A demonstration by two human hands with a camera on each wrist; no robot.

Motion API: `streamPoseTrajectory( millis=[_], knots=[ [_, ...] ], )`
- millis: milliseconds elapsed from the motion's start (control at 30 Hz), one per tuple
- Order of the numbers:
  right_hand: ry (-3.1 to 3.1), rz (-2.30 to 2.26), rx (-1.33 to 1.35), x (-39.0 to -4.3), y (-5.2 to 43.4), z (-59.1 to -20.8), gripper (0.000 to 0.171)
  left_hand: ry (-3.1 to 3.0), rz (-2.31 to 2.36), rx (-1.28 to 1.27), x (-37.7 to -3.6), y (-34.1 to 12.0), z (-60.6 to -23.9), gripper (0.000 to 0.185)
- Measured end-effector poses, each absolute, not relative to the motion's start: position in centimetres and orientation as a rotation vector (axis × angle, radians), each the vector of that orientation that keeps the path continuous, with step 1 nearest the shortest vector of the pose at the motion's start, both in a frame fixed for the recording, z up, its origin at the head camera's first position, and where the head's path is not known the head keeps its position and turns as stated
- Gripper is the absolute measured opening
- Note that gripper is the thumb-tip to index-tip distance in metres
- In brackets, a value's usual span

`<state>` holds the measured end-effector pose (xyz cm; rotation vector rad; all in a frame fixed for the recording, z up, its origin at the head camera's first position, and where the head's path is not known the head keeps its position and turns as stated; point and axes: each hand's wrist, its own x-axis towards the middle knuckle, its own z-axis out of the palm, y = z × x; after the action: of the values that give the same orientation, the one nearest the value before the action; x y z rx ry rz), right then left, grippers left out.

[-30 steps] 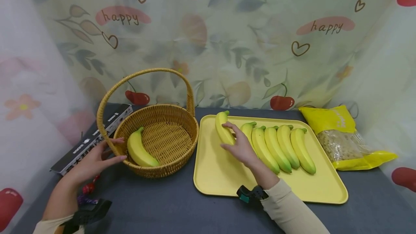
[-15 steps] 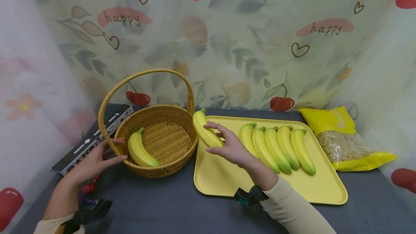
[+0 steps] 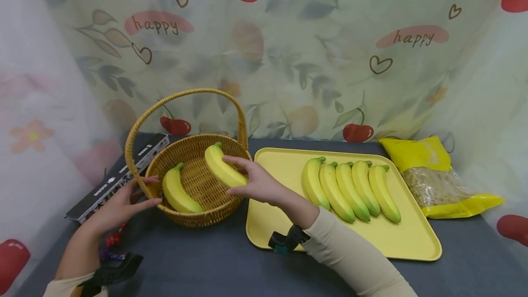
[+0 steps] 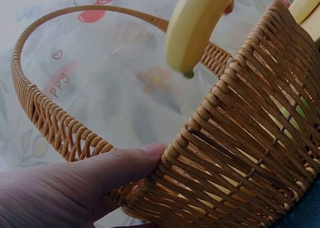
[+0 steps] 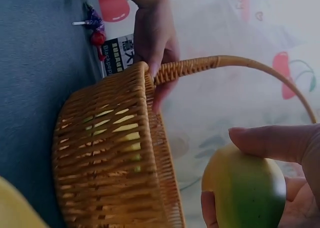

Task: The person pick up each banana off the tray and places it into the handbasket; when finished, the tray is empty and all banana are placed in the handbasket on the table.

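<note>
Gripping a banana (image 3: 224, 168), the right hand (image 3: 264, 184) hovers near handle (image 3: 202, 90) and tray (image 3: 266, 223), the left hand (image 3: 117, 205) pinching the basket (image 3: 198, 218).

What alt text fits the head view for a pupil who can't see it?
A person's right hand holds a banana over a wicker basket containing another banana, while the left hand grips the rim. Five bananas lie on a yellow tray.

Beige sleeves (image 3: 354, 253) — black wrist straps (image 3: 113, 273), a teal patch (image 3: 282, 250) on the right one
</note>
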<state>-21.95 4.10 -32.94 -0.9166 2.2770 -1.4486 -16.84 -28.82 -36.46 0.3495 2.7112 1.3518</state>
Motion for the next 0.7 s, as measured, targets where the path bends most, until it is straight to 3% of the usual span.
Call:
streamPoseTrajectory(
  millis=[700],
  knots=[
    [2.379,-1.166,-0.793,-26.2,-5.1,-33.5,0.072,2.715,1.34,0.347,-16.7,-28.8,-36.3,0.057]
  ],
)
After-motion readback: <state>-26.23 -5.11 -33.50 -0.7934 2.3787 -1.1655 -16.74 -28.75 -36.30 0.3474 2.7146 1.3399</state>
